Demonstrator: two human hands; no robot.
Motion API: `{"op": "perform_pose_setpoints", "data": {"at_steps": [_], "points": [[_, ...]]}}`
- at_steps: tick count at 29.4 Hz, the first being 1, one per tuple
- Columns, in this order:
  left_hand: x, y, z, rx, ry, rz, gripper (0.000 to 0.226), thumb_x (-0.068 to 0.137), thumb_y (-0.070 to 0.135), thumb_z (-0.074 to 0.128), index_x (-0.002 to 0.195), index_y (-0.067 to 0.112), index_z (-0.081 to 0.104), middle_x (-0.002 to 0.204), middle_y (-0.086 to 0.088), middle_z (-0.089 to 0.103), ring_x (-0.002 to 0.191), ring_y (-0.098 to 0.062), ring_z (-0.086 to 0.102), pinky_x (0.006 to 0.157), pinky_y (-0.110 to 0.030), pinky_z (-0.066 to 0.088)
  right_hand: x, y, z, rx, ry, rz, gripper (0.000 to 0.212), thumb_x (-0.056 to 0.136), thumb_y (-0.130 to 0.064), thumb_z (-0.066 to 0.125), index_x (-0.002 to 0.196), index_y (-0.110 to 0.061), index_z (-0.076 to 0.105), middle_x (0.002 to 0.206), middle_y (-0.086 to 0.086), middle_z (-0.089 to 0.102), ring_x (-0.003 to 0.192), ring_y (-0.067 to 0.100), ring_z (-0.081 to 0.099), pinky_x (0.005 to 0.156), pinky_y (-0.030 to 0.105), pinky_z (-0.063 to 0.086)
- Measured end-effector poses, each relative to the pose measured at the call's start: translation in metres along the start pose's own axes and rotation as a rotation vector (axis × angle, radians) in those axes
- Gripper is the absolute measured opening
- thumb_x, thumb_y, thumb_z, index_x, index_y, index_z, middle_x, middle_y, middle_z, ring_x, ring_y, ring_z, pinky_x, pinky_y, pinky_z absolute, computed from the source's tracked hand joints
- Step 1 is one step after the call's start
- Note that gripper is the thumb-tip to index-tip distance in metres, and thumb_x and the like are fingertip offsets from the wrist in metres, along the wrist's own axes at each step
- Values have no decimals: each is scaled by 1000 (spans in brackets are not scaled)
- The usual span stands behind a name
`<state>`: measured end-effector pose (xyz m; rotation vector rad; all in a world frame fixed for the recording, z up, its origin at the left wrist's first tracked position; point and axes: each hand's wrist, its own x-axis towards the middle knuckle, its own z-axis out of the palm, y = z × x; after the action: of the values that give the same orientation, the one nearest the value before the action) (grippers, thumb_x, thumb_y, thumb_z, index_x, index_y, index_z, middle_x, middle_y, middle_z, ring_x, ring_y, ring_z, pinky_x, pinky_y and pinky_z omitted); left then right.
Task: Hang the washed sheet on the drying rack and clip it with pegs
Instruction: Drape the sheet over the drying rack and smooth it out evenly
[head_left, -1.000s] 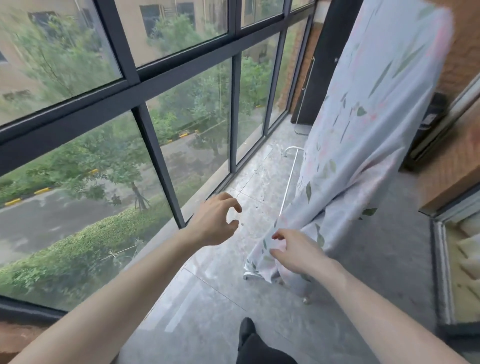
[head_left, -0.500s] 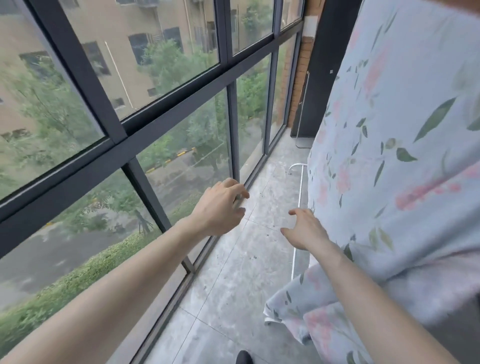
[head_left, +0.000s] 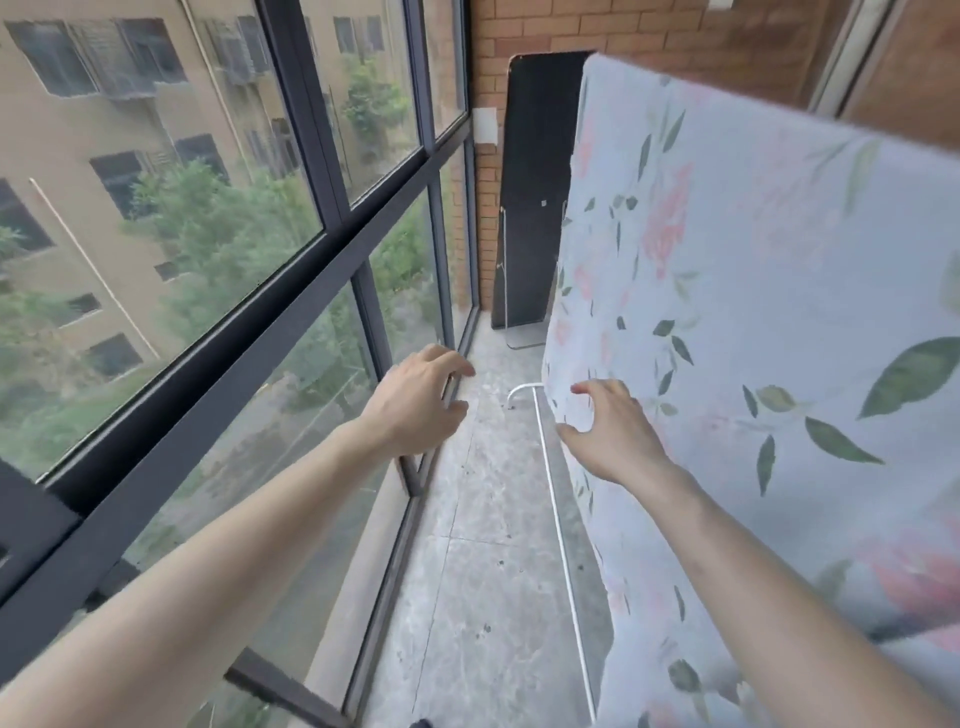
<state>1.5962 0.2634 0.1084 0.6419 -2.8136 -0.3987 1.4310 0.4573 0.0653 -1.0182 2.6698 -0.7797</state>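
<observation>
A pale sheet (head_left: 727, 312) printed with pink flowers and green leaves hangs draped over the drying rack and fills the right side of the view. Only the rack's white base tube (head_left: 558, 525) shows, running along the floor below the sheet's left edge. My right hand (head_left: 613, 431) is spread, with its fingers by the sheet's left edge and nothing gripped. Left of it, my left hand (head_left: 415, 400) hovers with loosely curled fingers above the floor by the window, holding nothing. No pegs are in view.
A tall dark-framed window wall (head_left: 332, 218) runs along the left. A narrow strip of grey tiled floor (head_left: 483, 571) lies between window and sheet. At the far end a black panel (head_left: 535, 197) leans against the brick wall (head_left: 649, 26).
My right hand has let go of the sheet's lower edge and risen to its left edge, fingers spread. My view has lifted and moved closer to the sheet. My left hand stayed empty.
</observation>
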Motion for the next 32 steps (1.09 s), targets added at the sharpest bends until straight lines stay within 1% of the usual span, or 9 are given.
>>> {"op": "perform_pose_setpoints", "data": {"at_steps": [4,7,11,14,19,23,26,30,32], "points": [[79,-31,-16,-16,14,120,40,95,27,66,134,27,58,142,2,52,129,-23,52,108,-42,43,60,-29,-25,-25,176,-22,53,93,-34,66,142,-23,50,150,-3,39,135,26,43,105,36,40],[142,-47,-34,-18,19,223,41,93,26,67,134,26,58,139,2,53,127,-22,53,106,-42,45,101,-49,-48,-63,261,5,52,93,-34,66,142,-23,50,149,-4,38,134,25,45,99,34,42],[203,-53,-45,-34,39,313,41,90,26,68,131,26,60,134,2,56,120,-22,56,102,-43,48,132,-63,-65,-119,322,19,51,95,-34,64,142,-23,49,149,-4,38,135,27,41,105,40,41],[246,-48,-50,-65,47,369,41,90,23,67,130,25,61,131,1,56,118,-21,56,100,-37,47,158,-69,-79,-144,371,19,50,95,-34,64,141,-23,49,148,-4,39,134,26,42,107,40,41],[321,-44,-48,-65,49,430,41,91,20,67,131,25,60,135,2,55,121,-19,56,96,-33,47,215,-71,-104,-185,441,24,51,94,-35,66,140,-23,50,146,-3,41,133,27,43,108,40,39],[383,-40,-47,-59,69,444,41,91,23,67,132,27,59,134,1,54,119,-22,56,98,-41,50,265,-70,-130,-234,504,-4,49,93,-35,66,138,-24,51,146,-2,42,133,28,43,109,40,36],[434,-35,-47,-70,87,442,41,91,24,67,131,26,59,134,1,54,120,-22,56,99,-40,49,309,-65,-153,-301,571,-18,51,91,-35,66,139,-22,52,145,1,44,131,31,43,114,41,33],[487,-21,-49,-87,103,456,42,91,25,67,132,26,59,135,2,54,118,-21,58,99,-44,51,359,-62,-178,-385,672,-4,53,89,-39,67,137,-22,54,141,3,48,130,35,44,121,48,24],[536,-11,-50,-107,140,458,42,90,24,67,131,26,59,134,1,54,117,-22,58,98,-42,51,405,-56,-201,-432,696,48,54,88,-41,66,138,-23,53,140,2,49,131,35,45,122,51,20]]}}
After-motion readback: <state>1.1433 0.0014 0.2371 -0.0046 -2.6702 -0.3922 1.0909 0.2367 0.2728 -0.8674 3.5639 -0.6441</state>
